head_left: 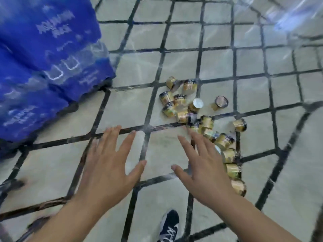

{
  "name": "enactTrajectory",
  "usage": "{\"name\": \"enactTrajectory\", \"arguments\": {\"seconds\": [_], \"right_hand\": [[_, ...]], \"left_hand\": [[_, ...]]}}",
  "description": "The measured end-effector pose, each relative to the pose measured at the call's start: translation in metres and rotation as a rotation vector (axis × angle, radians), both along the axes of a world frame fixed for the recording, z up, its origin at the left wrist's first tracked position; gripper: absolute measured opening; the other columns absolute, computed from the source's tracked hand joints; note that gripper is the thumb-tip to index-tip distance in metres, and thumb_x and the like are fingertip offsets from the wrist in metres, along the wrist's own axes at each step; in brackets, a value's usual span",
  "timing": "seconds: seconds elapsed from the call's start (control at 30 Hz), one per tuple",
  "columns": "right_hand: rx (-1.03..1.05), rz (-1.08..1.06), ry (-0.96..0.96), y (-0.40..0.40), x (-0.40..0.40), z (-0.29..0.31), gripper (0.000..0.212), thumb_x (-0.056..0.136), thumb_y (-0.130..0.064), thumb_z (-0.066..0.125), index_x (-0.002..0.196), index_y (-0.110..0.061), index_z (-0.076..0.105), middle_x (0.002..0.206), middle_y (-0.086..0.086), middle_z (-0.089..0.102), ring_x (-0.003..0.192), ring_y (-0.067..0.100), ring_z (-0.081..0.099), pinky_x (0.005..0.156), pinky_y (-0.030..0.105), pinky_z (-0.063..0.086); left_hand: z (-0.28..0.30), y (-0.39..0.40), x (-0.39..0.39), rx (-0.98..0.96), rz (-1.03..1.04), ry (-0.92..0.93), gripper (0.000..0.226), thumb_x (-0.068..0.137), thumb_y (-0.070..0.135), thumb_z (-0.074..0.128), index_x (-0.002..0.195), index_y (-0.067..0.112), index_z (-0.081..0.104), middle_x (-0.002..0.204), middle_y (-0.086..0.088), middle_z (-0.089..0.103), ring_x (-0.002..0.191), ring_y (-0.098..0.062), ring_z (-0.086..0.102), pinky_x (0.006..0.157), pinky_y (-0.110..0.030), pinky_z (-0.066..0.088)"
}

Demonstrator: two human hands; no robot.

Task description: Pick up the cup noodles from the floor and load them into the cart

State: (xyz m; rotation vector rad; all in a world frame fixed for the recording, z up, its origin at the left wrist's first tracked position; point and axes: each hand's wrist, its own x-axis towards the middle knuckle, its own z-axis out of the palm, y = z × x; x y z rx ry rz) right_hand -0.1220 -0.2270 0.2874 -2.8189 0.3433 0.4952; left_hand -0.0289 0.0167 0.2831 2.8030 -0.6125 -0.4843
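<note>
Several gold-and-black cup noodles (190, 109) lie scattered on the tiled floor, right of centre, most tipped on their sides. One cup (220, 103) lies apart to the right, another (240, 125) further right. My left hand (108, 163) is spread open above the floor, left of the pile, holding nothing. My right hand (204, 168) is also open with fingers apart, just at the near edge of the pile, covering a few cups. The image is motion-blurred. The cart is only partly visible as dark bars (10, 187) at the left edge.
A large blue plastic-wrapped pack of bottles (43, 63) fills the upper left. My dark sneaker (169, 226) stands at the bottom centre. Shiny clear plastic (288, 16) shows at the top right. The floor has beige tiles with dark lines.
</note>
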Motion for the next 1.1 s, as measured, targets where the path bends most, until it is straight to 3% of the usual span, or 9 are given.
{"name": "enactTrajectory", "arguments": {"seconds": [0.1, 0.27, 0.43, 0.53, 0.7, 0.8, 0.93, 1.0, 1.1], "right_hand": [[-0.016, -0.094, 0.073, -0.083, -0.031, -0.038, 0.08, 0.099, -0.075, 0.033, 0.165, -0.042, 0.001, 0.176, -0.003, -0.003, 0.161, 0.028, 0.002, 0.129, 0.05, 0.014], [0.01, -0.324, 0.204, -0.171, -0.088, -0.13, 0.073, 0.098, -0.067, 0.042, 0.162, -0.036, 0.025, 0.17, 0.003, 0.025, 0.156, 0.032, 0.023, 0.124, 0.05, 0.029], [0.04, -0.5, 0.383, -0.23, -0.111, -0.233, 0.078, 0.096, -0.063, 0.051, 0.162, -0.039, 0.018, 0.174, 0.005, 0.015, 0.158, 0.034, 0.021, 0.122, 0.053, 0.032], [0.017, -0.566, 0.435, -0.273, -0.1, -0.298, 0.081, 0.089, -0.061, 0.058, 0.158, -0.037, 0.024, 0.169, 0.007, 0.027, 0.151, 0.034, 0.031, 0.116, 0.052, 0.04], [0.074, -0.898, 0.435, -0.362, -0.072, -0.412, 0.08, 0.089, -0.053, 0.068, 0.157, -0.023, 0.039, 0.156, 0.018, 0.041, 0.14, 0.043, 0.041, 0.11, 0.052, 0.044], [0.116, -1.211, 0.391, -0.408, -0.078, -0.462, 0.08, 0.086, -0.055, 0.071, 0.154, -0.025, 0.041, 0.151, 0.02, 0.04, 0.135, 0.048, 0.044, 0.109, 0.055, 0.043], [0.137, -1.426, 0.407, -0.449, -0.098, -0.509, 0.085, 0.083, -0.056, 0.077, 0.152, -0.024, 0.039, 0.142, 0.02, 0.04, 0.124, 0.049, 0.052, 0.106, 0.054, 0.048], [0.16, -1.526, 0.396, -0.46, -0.11, -0.528, 0.088, 0.083, -0.053, 0.08, 0.153, -0.021, 0.038, 0.144, 0.021, 0.039, 0.122, 0.048, 0.054, 0.105, 0.054, 0.049], [0.205, -1.612, 0.391, -0.461, -0.126, -0.553, 0.089, 0.084, -0.052, 0.079, 0.153, -0.016, 0.037, 0.146, 0.022, 0.044, 0.132, 0.047, 0.046, 0.104, 0.051, 0.05]], "left_hand": [[-0.034, -0.089, 0.001, 0.02, -0.068, 0.049, 0.083, 0.09, 0.077, 0.027, 0.163, 0.036, 0.024, 0.172, -0.006, 0.018, 0.159, -0.027, 0.01, 0.127, -0.052, 0.018], [-0.12, -0.199, -0.008, 0.104, -0.237, 0.181, 0.084, 0.091, 0.075, 0.027, 0.164, 0.035, 0.018, 0.172, -0.006, 0.013, 0.159, -0.027, 0.008, 0.127, -0.05, 0.017], [-0.223, -0.281, 0.009, 0.217, -0.372, 0.303, 0.083, 0.09, 0.067, 0.043, 0.162, 0.032, 0.023, 0.17, -0.006, 0.019, 0.156, -0.028, 0.015, 0.123, -0.051, 0.026], [-0.281, -0.326, 0.051, 0.227, -0.345, 0.326, 0.082, 0.091, 0.065, 0.05, 0.161, 0.034, 0.022, 0.169, -0.007, 0.019, 0.156, -0.029, 0.017, 0.12, -0.049, 0.032], [-0.386, -0.397, 0.154, 0.286, -0.466, 0.183, 0.088, 0.081, 0.063, 0.066, 0.155, 0.03, 0.031, 0.162, -0.014, 0.028, 0.147, -0.037, 0.027, 0.107, -0.055, 0.046], [-0.445, -0.448, 0.198, 0.303, -0.618, 0.076, 0.093, 0.074, 0.061, 0.073, 0.152, 0.03, 0.034, 0.158, -0.018, 0.031, 0.145, -0.04, 0.03, 0.105, -0.061, 0.045], [-0.501, -0.51, 0.227, 0.376, -0.766, -0.045, 0.101, 0.071, 0.072, 0.07, 0.155, 0.034, 0.03, 0.155, -0.024, 0.032, 0.145, -0.044, 0.029, 0.108, -0.063, 0.041], [-0.522, -0.524, 0.23, 0.471, -0.802, -0.034, 0.097, 0.072, 0.074, 0.069, 0.154, 0.035, 0.032, 0.147, -0.023, 0.038, 0.14, -0.045, 0.035, 0.103, -0.059, 0.044], [-0.547, -0.524, 0.231, 0.551, -0.831, -0.01, 0.077, 0.075, 0.07, 0.07, 0.138, 0.028, 0.054, 0.129, -0.02, 0.046, 0.127, -0.043, 0.042, 0.094, -0.053, 0.049]]}}
